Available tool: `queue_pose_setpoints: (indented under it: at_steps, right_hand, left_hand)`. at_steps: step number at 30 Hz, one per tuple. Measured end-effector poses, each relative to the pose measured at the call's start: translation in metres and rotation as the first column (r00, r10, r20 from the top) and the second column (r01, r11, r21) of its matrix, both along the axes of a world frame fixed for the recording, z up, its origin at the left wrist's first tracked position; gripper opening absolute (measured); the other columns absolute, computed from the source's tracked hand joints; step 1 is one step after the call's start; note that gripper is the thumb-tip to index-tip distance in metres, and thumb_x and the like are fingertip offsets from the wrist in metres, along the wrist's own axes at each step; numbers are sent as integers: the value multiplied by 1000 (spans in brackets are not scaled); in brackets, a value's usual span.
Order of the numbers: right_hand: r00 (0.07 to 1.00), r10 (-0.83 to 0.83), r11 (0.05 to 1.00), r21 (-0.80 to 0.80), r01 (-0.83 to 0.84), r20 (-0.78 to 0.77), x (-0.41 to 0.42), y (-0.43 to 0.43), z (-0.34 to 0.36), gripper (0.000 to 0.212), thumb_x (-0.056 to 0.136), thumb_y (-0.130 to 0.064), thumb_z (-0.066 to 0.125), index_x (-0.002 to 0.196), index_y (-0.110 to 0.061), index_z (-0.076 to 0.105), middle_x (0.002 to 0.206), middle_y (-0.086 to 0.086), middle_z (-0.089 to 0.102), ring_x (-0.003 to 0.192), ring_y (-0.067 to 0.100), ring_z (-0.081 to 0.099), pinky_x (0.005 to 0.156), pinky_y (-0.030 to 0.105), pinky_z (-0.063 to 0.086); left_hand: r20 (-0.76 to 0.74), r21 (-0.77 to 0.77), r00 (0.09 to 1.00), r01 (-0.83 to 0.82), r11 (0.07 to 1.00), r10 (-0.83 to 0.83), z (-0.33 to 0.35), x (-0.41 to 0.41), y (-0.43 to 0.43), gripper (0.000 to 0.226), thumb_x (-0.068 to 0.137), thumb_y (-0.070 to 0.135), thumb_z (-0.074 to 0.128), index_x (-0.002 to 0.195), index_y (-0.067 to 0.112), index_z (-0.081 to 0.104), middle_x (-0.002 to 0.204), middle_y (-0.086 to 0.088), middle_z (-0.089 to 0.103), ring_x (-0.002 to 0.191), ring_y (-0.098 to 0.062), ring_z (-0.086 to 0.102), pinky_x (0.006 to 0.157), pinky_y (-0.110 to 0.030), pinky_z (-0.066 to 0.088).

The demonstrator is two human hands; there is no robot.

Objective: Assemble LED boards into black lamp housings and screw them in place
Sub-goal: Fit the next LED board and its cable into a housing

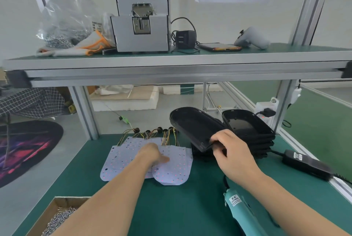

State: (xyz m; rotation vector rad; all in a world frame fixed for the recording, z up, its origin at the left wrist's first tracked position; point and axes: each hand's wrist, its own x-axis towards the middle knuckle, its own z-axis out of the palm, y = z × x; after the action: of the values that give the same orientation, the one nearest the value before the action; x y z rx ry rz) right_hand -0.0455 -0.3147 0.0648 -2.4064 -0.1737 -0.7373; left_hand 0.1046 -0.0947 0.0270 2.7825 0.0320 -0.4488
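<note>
While my left hand (152, 154) lies flat on the LED boards (172, 174), my right hand (229, 153) grips the near edge of a tilted black housing (192, 127).

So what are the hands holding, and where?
Right hand grips a black lamp housing by its near edge; left hand rests on LED boards, hold unclear.
</note>
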Motion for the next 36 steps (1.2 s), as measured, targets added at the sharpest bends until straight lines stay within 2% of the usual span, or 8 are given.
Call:
queue_pose_setpoints:
  at_steps: [5, 7, 9, 13, 20, 27, 32, 36]
  right_hand:
    - [987, 132, 955, 280, -101, -92, -28, -3, -2, 23, 89, -5, 51, 73, -10, 67, 91, -2, 64, 92, 13, 60, 83, 20, 44]
    - [979, 141, 968, 228, -105, -147, -37, -7, -5, 26, 92, -12, 57, 66, -7, 60, 84, 1, 62, 82, 16, 60, 80, 30, 46]
    - [963, 153, 988, 59, -143, -220, -47, -9, -6, 25, 87, -11, 67, 65, -11, 56, 82, -1, 61, 77, 14, 58, 77, 33, 47]
    - [829, 293, 901, -154, -406, -476, -68, 0, -11, 31, 84, -7, 56, 105, -29, 64, 109, -15, 59, 102, 0, 55, 92, 21, 44]
    - [732, 359, 867, -84, -492, -579, -71, 28, -26, 59, 91, 5, 34, 120, -38, 63, 118, -30, 59, 100, -16, 49, 86, 7, 38]
    - [941, 198, 977, 131, -167, -274, -32, 49, -34, 31, 86, 0, 53, 108, -18, 66, 103, -6, 67, 80, 2, 56, 81, 21, 44]
    - [969, 175, 845, 532, -55, -176, 15, 56, 13, 84, 92, -6, 64, 159, -27, 18, 139, -11, 38, 67, 12, 57, 74, 23, 51]
    - [964, 234, 814, 568, -123, -126, 23, 66, 35, 44, 103, -19, 56, 145, -24, 48, 133, 0, 56, 108, 16, 64, 94, 28, 50]
  left_hand:
    - [-146, -517, 956, -293, 804, 254, -2, -12, 5, 31, 93, 16, 68, 79, 4, 42, 98, -14, 60, 82, -25, 62, 68, -34, 59]
    - [-222, -626, 936, -352, 696, 273, 0, -18, 11, 15, 96, 3, 61, 85, -1, 53, 104, -17, 64, 68, -22, 57, 51, -31, 55]
    - [-242, -718, 932, -360, 596, 271, 3, -18, 24, 23, 97, -1, 58, 120, -5, 56, 111, -21, 65, 82, -30, 64, 65, -38, 57]
    - [-239, -836, 943, -320, 445, 231, 13, -22, 49, 25, 98, 7, 60, 123, 2, 60, 124, -21, 66, 110, -39, 64, 99, -55, 50]
    - [-186, -982, 982, -185, 38, -18, 52, -32, 70, 24, 98, 9, 52, 118, 7, 65, 110, -12, 75, 91, -27, 74, 77, -38, 58]
    - [-68, -997, 971, -59, 45, -231, 65, -62, 82, 23, 85, 8, 65, 106, 7, 74, 105, -15, 75, 85, -27, 74, 72, -38, 61]
    - [-66, -976, 906, 30, 217, -419, 67, -86, 80, 50, 62, 24, 95, 105, 10, 75, 105, -14, 74, 88, -28, 73, 76, -38, 59]
    - [-39, -962, 822, 123, 243, -569, 70, -103, 79, 33, 79, 24, 85, 109, 14, 75, 110, -11, 73, 97, -27, 70, 89, -40, 55]
